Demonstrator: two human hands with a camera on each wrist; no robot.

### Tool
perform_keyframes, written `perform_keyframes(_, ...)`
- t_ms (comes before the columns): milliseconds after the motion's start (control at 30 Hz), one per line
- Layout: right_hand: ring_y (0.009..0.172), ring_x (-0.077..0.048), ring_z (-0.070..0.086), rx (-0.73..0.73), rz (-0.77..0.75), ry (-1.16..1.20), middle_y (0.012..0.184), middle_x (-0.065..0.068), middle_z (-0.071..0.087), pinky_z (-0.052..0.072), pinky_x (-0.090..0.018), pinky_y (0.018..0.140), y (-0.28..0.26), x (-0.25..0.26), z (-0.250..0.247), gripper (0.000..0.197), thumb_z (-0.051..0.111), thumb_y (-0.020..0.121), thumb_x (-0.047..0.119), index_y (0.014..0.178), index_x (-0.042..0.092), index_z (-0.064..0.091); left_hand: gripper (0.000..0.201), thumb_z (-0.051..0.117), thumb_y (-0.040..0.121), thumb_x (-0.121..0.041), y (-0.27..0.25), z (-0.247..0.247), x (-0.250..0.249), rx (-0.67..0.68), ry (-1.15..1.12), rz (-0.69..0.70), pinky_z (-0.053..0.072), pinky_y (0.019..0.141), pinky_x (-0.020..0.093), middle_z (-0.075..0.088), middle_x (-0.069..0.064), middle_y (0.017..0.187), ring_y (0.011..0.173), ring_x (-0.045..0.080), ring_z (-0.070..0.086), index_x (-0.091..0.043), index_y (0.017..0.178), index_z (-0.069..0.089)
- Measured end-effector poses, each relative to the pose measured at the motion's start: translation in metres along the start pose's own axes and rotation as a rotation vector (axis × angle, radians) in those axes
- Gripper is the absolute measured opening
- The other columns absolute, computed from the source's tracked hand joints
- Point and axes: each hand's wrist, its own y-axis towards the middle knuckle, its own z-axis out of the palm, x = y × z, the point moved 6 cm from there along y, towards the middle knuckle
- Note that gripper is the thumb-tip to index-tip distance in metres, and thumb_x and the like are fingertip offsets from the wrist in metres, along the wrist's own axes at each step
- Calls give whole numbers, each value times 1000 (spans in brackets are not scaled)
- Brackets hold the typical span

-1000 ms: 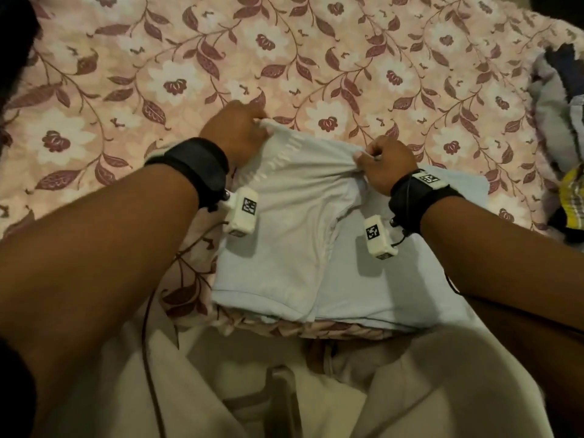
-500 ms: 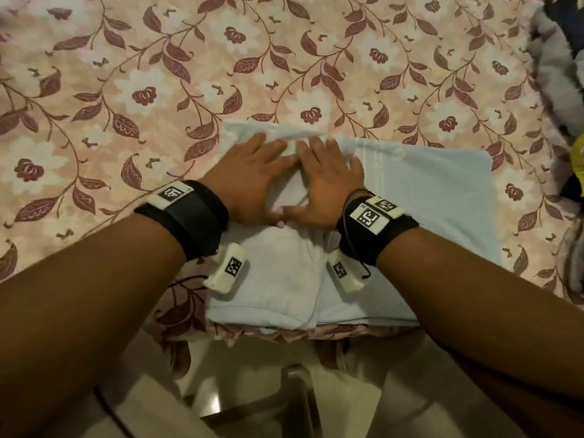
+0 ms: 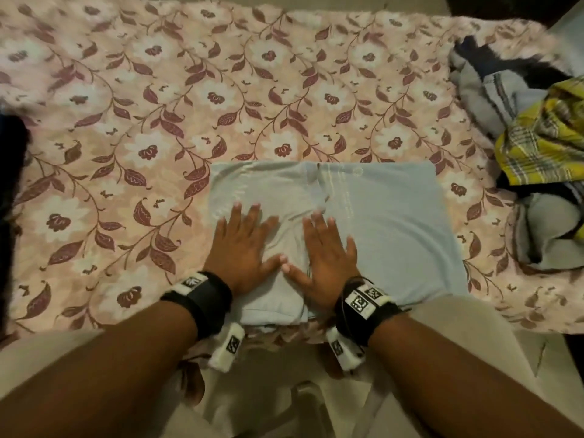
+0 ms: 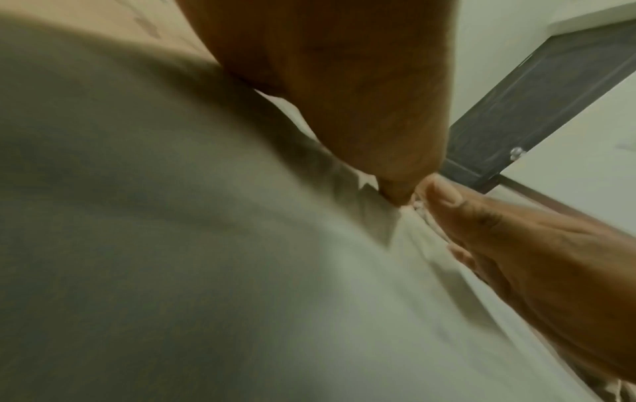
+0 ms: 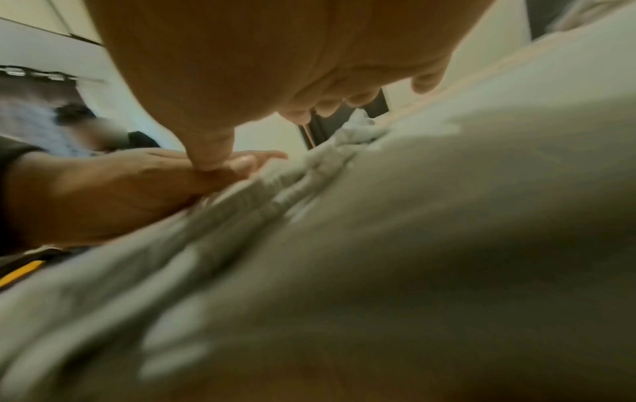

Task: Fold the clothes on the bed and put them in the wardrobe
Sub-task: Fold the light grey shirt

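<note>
Head view: hands (image 3: 284,251) (flat) on shirt (image 3: 379,222)

A bedsheet (image 3: 158,121) with a pattern of flowers and leaves covers the whole surface. In the left wrist view, a dark door (image 4: 537,108) with a small round knob (image 4: 517,153) stands against a pale wall (image 4: 499,40).

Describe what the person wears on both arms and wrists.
Both forearms are bare, with no sleeves in view. Each wrist carries a wide black band bearing white tags printed with black square marker patterns. A small white block, also marked, hangs below each band. A thin dark cable loops at the right band.
</note>
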Motion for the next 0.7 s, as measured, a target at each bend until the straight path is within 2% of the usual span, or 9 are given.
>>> perform_keyframes(100, 153, -19, -24, 36, 64, -53, 163, 9, -32, -9, -57, 122, -26, -36, 18, 95, 18, 87, 87, 157, 35, -21, 90, 20, 88, -88, -37, 16, -5, -26, 49, -43, -12, 124, 56, -20, -1, 172, 155, 29, -30, -43, 163, 0)
perform_keyframes(233, 153, -18, -24, 35, 137, -49, 162, 11, -33, -10, -55, 122, -60, -59, 24, 94, 17, 87, 86, 157, 37, -21, 99, 22, 83, -94, -74, 29, 1, -18, -46, -215, -4, 127, 55, -25, 1, 171, 157, 34, -23, -44, 162, -9)
perform_keyframes(267, 153, -19, -24, 50, 158, -43, 160, 12, -36, -10, -54, 122, -69, -62, 28, 92, 19, 88, 84, 157, 37, -22, 102, 23, 81, -94, -84, 32, 3, -32, -92, -275, -2, 128, 54, -22, 3, 172, 158, 36, -19, -42, 163, -7)
perform_keyframes(333, 154, -21, -21, 81, 204, 10, 160, 10, -36, -5, -54, 124, -82, -57, 26, 93, 28, 90, 80, 156, 38, -23, 103, 38, 83, -90, -108, 22, 5, -136, -249, -410, 8, 129, 52, -10, 6, 173, 159, 34, -4, -39, 164, 0)
perform_keyframes(433, 157, -26, 2, 94, 213, 197, 170, 0, -6, 13, -49, 125, -87, -43, 11, 101, 47, 87, 76, 160, 37, -12, 101, 71, 85, -65, -119, 20, 11, -278, -570, -600, 29, 123, 47, 27, 13, 166, 151, 33, 29, -24, 162, 21)
perform_keyframes(500, 152, -25, 24, 64, 95, 331, 168, -2, 19, 23, -37, 123, -99, -18, -8, 98, 52, 88, 74, 163, 30, 7, 94, 80, 82, -53, -126, 19, 17, -253, -800, -715, 45, 112, 47, 51, 15, 152, 134, 36, 53, -12, 155, 38)
perform_keyframes(567, 147, -22, 35, 35, -10, 349, 162, 2, 34, 28, -32, 119, -110, 11, -23, 93, 52, 87, 75, 160, 26, 24, 63, 81, 86, -40, -129, 12, 19, -169, -953, -735, 57, 94, 44, 68, 14, 131, 108, 32, 68, -7, 136, 60)
perform_keyframes(633, 144, -21, 39, 37, -59, 305, 159, 1, 40, 29, -31, 119, -118, 37, -30, 83, 56, 89, 69, 157, 25, 35, 32, 79, 91, -26, -131, 1, 13, -135, -1014, -703, 59, 73, 34, 74, 10, 112, 89, 23, 69, -11, 117, 69)
perform_keyframes(700, 141, -22, 43, 43, -86, 260, 155, -2, 44, 32, -32, 117, -116, 59, -27, 73, 60, 92, 59, 153, 23, 40, 24, 80, 90, -21, -131, -10, 7, -135, -1035, -703, 57, 64, 31, 73, 8, 102, 83, 21, 69, -14, 110, 68)
